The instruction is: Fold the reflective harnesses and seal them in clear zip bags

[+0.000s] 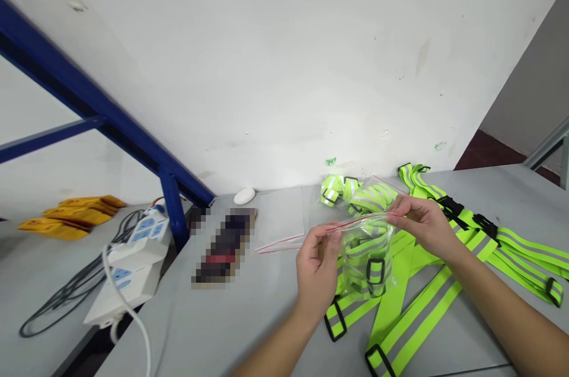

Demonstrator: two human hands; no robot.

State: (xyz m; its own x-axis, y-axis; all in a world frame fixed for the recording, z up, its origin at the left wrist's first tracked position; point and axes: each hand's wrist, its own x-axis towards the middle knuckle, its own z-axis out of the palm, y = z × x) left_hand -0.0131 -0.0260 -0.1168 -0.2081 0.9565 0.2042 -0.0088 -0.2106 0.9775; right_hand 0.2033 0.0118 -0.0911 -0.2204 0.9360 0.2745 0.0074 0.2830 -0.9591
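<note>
A clear zip bag with a red seal line hangs between my two hands, a folded neon-green reflective strap with a black buckle inside it. My left hand pinches the bag's top edge at its left end. At the right end, the fingers of my right hand are closed on the same edge. Under and behind the bag lie loose reflective straps with black buckles. Two more bundled straps, one beside the other, rest in clear bags near the wall.
To the left, a flat clear bag lies on the grey table, near a pixelated object and a white oval item. Farther left are white power strips with cables, a blue metal frame and yellow folded items.
</note>
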